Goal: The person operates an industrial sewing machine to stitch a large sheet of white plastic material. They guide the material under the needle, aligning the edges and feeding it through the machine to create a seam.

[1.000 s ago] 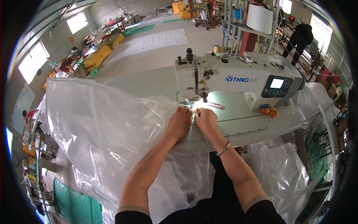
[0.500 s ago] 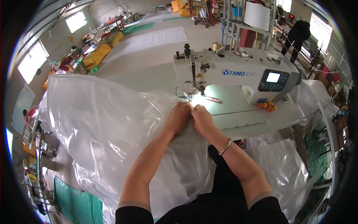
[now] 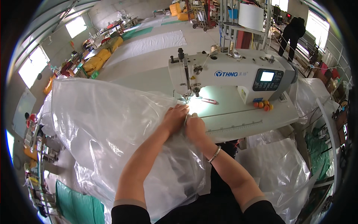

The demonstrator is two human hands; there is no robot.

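A large translucent plastic sheet [image 3: 108,123] spreads over the left of the sewing table and hangs down over my lap. Its right edge runs up to the needle and presser foot [image 3: 187,99] of a white sewing machine [image 3: 220,69]. My left hand [image 3: 174,118] lies on the sheet just before the foot, fingers stretched forward, its thumb out of sight. Close beside it, my right hand [image 3: 195,127] is closed, pinching the sheet's edge. A pink-handled thread snipper [image 3: 209,101] rests on the lit table right of the needle.
Small orange balls [image 3: 266,105] sit at the machine's base. A ruler scale [image 3: 235,127] marks the table's front edge. More plastic sheeting [image 3: 278,160] hangs at the right. Behind the machine stands a white thread cone [image 3: 251,16]; a person in dark clothes [image 3: 292,35] is farther back.
My right hand has drawn down and slightly left, toward me, along the sheet's edge. The left hand has shifted a little back from the needle. The whole view has moved slightly.
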